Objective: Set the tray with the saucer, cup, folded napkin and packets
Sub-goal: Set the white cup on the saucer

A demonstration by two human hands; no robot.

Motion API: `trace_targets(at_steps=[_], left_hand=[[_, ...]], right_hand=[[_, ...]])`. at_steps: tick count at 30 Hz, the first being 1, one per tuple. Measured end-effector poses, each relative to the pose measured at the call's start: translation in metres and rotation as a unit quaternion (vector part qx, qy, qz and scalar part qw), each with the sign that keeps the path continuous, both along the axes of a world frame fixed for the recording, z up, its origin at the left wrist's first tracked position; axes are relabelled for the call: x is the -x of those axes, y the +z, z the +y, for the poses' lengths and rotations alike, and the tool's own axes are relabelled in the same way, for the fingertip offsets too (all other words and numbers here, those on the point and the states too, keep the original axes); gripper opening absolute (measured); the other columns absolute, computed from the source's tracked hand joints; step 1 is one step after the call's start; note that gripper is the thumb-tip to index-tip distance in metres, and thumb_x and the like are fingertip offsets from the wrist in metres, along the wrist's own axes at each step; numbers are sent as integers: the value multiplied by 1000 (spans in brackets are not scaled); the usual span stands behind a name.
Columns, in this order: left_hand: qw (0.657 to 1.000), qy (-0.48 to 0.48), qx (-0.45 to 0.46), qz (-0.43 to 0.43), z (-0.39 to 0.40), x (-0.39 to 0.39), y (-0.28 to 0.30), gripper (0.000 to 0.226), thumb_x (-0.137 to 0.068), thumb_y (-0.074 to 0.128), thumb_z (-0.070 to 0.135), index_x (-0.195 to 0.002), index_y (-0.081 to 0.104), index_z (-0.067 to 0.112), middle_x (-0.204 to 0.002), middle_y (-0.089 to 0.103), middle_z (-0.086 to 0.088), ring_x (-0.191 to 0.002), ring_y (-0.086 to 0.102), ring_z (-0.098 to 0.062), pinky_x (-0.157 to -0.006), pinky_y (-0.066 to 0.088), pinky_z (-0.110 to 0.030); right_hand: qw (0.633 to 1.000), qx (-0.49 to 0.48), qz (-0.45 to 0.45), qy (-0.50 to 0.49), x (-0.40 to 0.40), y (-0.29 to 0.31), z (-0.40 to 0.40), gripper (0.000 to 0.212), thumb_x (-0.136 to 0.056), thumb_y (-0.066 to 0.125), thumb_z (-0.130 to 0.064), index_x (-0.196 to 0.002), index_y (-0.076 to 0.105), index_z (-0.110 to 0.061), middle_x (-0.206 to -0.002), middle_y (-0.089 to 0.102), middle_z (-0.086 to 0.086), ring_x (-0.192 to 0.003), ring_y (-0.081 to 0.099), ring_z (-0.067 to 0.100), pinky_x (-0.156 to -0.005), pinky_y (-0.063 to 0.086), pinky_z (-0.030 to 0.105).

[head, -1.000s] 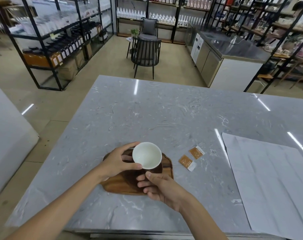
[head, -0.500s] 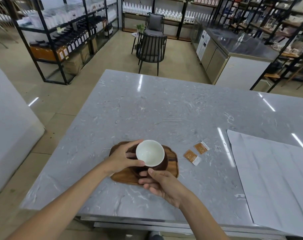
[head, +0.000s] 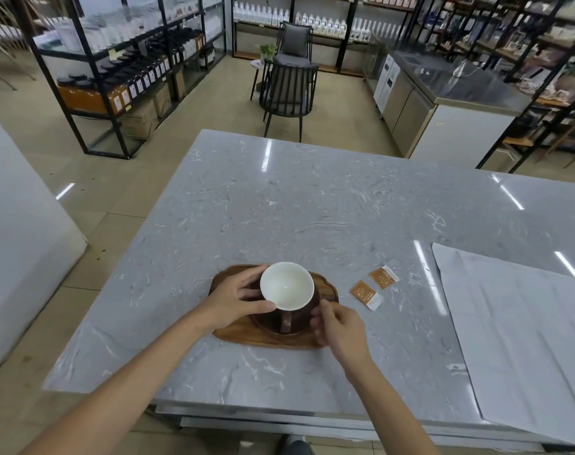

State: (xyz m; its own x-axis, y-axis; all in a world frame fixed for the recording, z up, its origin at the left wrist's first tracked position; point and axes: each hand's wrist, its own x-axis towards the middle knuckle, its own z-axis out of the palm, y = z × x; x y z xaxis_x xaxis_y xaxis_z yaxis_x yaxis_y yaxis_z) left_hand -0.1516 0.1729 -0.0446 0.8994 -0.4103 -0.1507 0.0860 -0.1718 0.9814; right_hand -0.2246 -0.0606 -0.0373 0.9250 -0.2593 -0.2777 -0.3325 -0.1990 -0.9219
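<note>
Cup [head: 287,285] is sitting on the dark saucer [head: 273,326], both on the wooden tray [head: 228,336] near the worktop's [head: 312,208] near edge, handle pointing at the person. Left hand [head: 235,298] is gripping the cup, thumb and fingers curled round its left side and rim. Right hand [head: 340,326] is hovering just right of the saucer, over the tray's right end; fingers loosely curled, holding nothing, blurred, so contact with the saucer is unclear. Two packets [head: 374,285] are lying on the worktop just right of the tray, nearer the right hand, long axes slanting toward the far right. Probably next pick. Large unfolded napkin [head: 516,333] is lying at the worktop's right edge, well apart.
</note>
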Motion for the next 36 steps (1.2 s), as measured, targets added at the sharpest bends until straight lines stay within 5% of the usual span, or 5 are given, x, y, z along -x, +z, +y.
trace_targets(at_steps=[4,8,16,27,36], left_hand=[[1000,11,11,7,1,5,-6,76,-78,87,17,-143,53,35,-143,59,15,-123,65,-13,-109,47,-35],[1000,11,-6,8,6,10,-11,74,-80,85,24,-144,51,39,-143,59,18,-124,64,-11,-107,47,-32],[1000,23,-16,10,4,9,-8,72,-74,88,31,-137,54,44,-134,62,26,-119,66,-7,-100,51,-26],[1000,13,-21,15,-2,12,-3,70,-85,79,23,-144,48,43,-138,59,24,-122,62,-2,-108,46,-31],[999,10,-36,14,-3,15,-2,71,-90,75,23,-150,41,41,-143,57,21,-129,56,0,-117,39,-40]], right_hand=[[996,-17,-85,35,-13,-1,-8,18,-100,59,-40,-111,72,-35,-103,76,-17,-95,71,2,-70,59,19],[988,13,-80,131,-16,-9,4,35,-100,59,-40,-135,58,-46,-123,66,-30,-116,59,-10,-95,51,17],[989,37,-73,124,-19,-7,5,39,-101,57,-41,-140,57,-40,-124,68,-19,-115,59,-1,-87,47,11],[992,42,-69,96,-18,-12,3,42,-99,59,-47,-140,55,-41,-118,67,-27,-107,58,-18,-82,46,7],[993,45,-67,89,-18,-13,5,35,-99,58,-45,-134,55,-45,-116,65,-29,-105,60,-12,-75,46,3]])
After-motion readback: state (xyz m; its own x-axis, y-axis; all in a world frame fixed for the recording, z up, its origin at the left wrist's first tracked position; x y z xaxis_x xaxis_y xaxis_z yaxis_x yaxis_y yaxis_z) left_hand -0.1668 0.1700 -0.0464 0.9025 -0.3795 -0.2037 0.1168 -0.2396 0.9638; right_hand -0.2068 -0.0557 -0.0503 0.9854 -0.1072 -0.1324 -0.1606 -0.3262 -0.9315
